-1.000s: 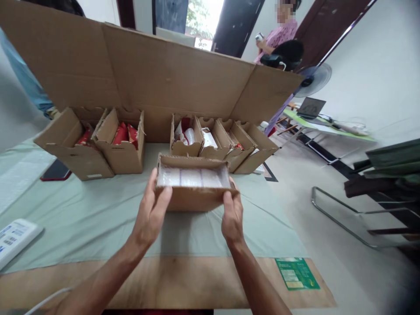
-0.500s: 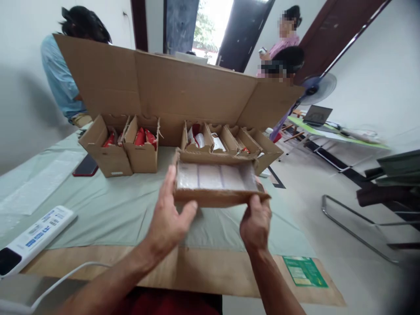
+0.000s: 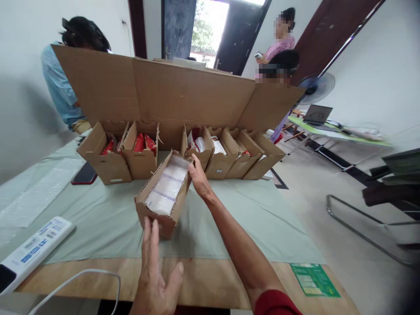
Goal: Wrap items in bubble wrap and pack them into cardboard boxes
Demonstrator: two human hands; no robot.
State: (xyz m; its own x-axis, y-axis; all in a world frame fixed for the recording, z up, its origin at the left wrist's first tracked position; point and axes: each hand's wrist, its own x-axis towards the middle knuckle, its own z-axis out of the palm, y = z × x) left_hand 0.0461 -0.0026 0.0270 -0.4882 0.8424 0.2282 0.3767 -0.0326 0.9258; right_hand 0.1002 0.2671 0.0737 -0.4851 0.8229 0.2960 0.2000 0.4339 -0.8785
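An open narrow cardboard box stands at an angle on the table, its far end pointing at the gap in a row of similar boxes. Clear bubble-wrapped packs with purplish stripes lie inside it. My right hand grips the box at its far right side; some of its fingers are hidden. At the near end, my left hand has its fingers stretched out and thumb apart, the fingertips against the box's front wall.
Left boxes hold red packets; several right boxes hold mixed packs. Behind rises a tall cardboard panel. A phone, power strip, bubble-wrap sheet and green packet lie around. Other people are beyond.
The box has turned from lying crosswise to pointing away from me, and moved left. My right hand has shifted to its far side, my left hand to its near end.
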